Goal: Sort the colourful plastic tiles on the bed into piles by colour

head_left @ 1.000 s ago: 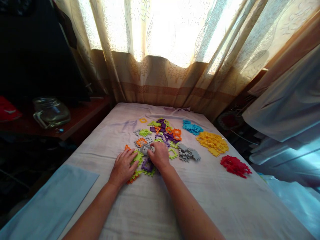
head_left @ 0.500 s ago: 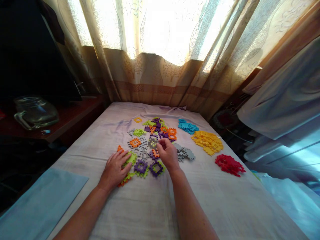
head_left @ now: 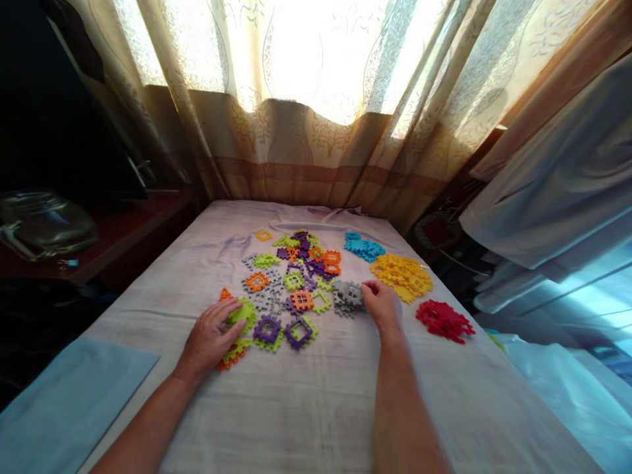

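Mixed plastic pieces in purple, green, orange and grey lie in the middle of a sheet-covered surface. My left hand (head_left: 210,336) rests with spread fingers on a green piece (head_left: 243,315) at the left of this mix. Between the thumb and fingers of my right hand (head_left: 382,303) is a grey piece (head_left: 351,293), held over a small grey pile. Two purple pieces (head_left: 268,329) (head_left: 298,333) lie on green ones nearer to me. An orange window-shaped piece (head_left: 301,301) sits between my hands.
Right of my right hand are a yellow pile (head_left: 405,276) and a red pile (head_left: 444,320), with a blue pile (head_left: 364,247) farther back. A light blue cloth (head_left: 83,388) lies at the left edge. A glass jug (head_left: 47,224) stands on a dark table.
My right hand has moved right from the mixed pieces to the grey pile, carrying a grey piece. The left hand remains on the green piece. The view has shifted slightly.
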`<state>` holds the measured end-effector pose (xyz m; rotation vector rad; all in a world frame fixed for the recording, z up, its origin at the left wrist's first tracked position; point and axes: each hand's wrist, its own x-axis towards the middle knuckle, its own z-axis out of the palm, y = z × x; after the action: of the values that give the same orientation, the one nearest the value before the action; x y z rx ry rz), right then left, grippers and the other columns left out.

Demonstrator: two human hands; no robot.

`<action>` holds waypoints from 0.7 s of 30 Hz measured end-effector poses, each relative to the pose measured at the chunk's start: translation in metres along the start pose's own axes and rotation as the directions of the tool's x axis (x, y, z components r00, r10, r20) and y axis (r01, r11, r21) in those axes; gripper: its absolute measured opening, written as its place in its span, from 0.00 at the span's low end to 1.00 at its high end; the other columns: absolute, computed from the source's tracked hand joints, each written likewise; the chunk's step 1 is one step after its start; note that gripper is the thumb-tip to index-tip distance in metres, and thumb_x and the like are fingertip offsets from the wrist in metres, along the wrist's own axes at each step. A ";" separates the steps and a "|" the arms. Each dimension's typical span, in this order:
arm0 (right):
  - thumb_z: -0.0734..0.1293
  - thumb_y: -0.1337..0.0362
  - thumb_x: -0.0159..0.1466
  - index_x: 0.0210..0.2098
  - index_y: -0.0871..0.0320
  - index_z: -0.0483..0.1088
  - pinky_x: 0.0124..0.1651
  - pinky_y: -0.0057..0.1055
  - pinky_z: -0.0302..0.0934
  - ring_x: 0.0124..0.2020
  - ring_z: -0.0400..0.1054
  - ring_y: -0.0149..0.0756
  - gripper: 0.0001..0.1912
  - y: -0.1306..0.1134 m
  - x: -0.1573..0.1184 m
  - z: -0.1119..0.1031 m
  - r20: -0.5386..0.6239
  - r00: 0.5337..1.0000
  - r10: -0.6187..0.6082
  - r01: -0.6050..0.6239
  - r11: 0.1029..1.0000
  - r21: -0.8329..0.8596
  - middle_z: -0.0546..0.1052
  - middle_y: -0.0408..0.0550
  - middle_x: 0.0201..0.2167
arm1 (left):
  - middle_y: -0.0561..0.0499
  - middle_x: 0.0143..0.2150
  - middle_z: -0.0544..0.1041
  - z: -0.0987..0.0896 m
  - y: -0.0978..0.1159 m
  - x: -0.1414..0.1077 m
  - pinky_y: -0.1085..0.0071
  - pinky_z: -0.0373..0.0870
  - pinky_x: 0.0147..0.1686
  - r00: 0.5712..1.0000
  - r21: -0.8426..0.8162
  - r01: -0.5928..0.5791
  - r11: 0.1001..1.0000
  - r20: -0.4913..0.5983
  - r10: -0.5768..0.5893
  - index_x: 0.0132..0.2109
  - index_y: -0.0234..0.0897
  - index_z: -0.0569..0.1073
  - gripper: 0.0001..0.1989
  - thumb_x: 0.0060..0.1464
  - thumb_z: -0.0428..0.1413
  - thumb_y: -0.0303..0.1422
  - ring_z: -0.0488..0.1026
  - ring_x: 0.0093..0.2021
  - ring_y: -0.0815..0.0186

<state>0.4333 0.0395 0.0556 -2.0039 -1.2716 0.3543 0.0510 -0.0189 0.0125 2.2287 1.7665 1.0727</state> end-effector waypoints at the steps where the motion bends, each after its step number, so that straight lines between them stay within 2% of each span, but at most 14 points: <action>1: 0.65 0.59 0.57 0.32 0.54 0.77 0.33 0.33 0.61 0.31 0.72 0.40 0.11 -0.002 -0.001 -0.001 -0.025 1.000 0.004 -0.005 0.999 -0.046 0.79 0.48 0.29 | 0.45 0.52 0.79 -0.002 0.001 0.000 0.55 0.67 0.59 1.000 -0.007 0.006 1.000 -0.003 -0.006 0.49 0.41 0.77 0.27 0.56 0.50 0.56 0.74 0.54 0.55; 5: 0.63 0.59 0.59 0.37 0.55 0.78 0.34 0.34 0.60 0.33 0.71 0.40 0.13 -0.013 -0.005 -0.003 -0.097 0.994 -0.051 0.039 0.993 -0.115 0.79 0.51 0.34 | 0.46 0.53 0.78 -0.006 0.005 0.000 0.57 0.69 0.58 0.998 -0.030 0.043 0.999 -0.037 -0.044 0.50 0.41 0.77 0.27 0.57 0.50 0.55 0.75 0.54 0.57; 10: 0.63 0.61 0.61 0.36 0.54 0.78 0.34 0.31 0.60 0.30 0.70 0.36 0.11 -0.044 -0.022 0.017 -0.016 0.971 -0.239 0.237 0.969 -0.064 0.79 0.48 0.35 | 0.45 0.54 0.78 -0.009 0.004 -0.001 0.58 0.68 0.58 0.994 -0.012 0.061 0.998 -0.092 -0.062 0.52 0.40 0.76 0.25 0.58 0.51 0.52 0.74 0.54 0.57; 14: 0.62 0.64 0.63 0.36 0.54 0.77 0.39 0.29 0.61 0.36 0.70 0.35 0.10 -0.078 -0.053 0.043 0.136 0.886 -0.444 0.453 0.890 -0.051 0.79 0.47 0.37 | 0.42 0.54 0.77 -0.007 -0.002 -0.001 0.55 0.68 0.58 0.986 0.045 0.047 0.998 -0.161 -0.040 0.52 0.37 0.75 0.24 0.59 0.50 0.49 0.73 0.55 0.55; 18: 0.63 0.66 0.64 0.40 0.53 0.78 0.48 0.31 0.60 0.46 0.69 0.37 0.11 -0.100 -0.082 0.056 0.357 0.769 -0.530 0.589 0.805 -0.074 0.79 0.48 0.42 | 0.43 0.53 0.77 -0.003 -0.009 -0.002 0.54 0.69 0.56 0.980 0.087 0.050 0.995 -0.197 -0.032 0.51 0.39 0.75 0.21 0.60 0.50 0.47 0.74 0.54 0.54; 21: 0.65 0.67 0.63 0.44 0.52 0.77 0.55 0.36 0.57 0.54 0.64 0.41 0.12 -0.104 -0.091 0.059 0.442 0.693 -0.569 0.666 0.740 -0.092 0.76 0.49 0.49 | 0.42 0.55 0.76 -0.001 -0.010 -0.003 0.52 0.68 0.56 0.977 0.128 0.040 0.991 -0.211 -0.012 0.51 0.39 0.75 0.19 0.60 0.50 0.44 0.72 0.55 0.53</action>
<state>0.2872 0.0112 0.0739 -1.5797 -2.2620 0.2672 0.0427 -0.0185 0.0069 2.2307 1.9989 1.2631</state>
